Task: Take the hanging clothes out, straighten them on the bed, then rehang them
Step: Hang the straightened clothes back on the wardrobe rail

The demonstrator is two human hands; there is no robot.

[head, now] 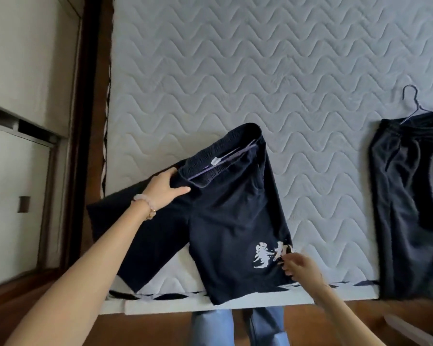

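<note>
Head view, listed from the lower edge of the frame upward.

1. Legs in blue jeans (235, 328), bottom centre, standing on a brown wooden floor (35, 308) against the near edge of the bed.
2. Right hand (300, 267), lower right of centre, smeared by motion. Its fingers curl at the right edge of the shorts' leg, beside the print. Whether they pinch the cloth cannot be told.
3. Left hand (164, 189), left of centre, with a pale bead bracelet (145, 203) on the wrist. The thumb lies on top of the cloth and the fingers go under it, clamped on the left end of the waistband.
4. Dark shorts (225, 221), centre, with white brush-style characters (270, 253) on the right leg. The waistband gapes open toward the upper part of the frame. One leg fans out to the lower left, and the other leg's hem hangs over the mattress edge in front of the jeans.
5. Mattress (260, 71), pale grey with a wavy quilted pattern, filling the centre and upper frame.
6. Second dark garment (410, 208), right edge, laid flat on the mattress well apart from the shorts. A thin wire hanger (415, 106) is at its top, hook pointing up the frame.
7. Dark wooden bed frame (95, 96), a strip down the left of the mattress.
8. Pale panelled wall (23, 71), far left.
</note>
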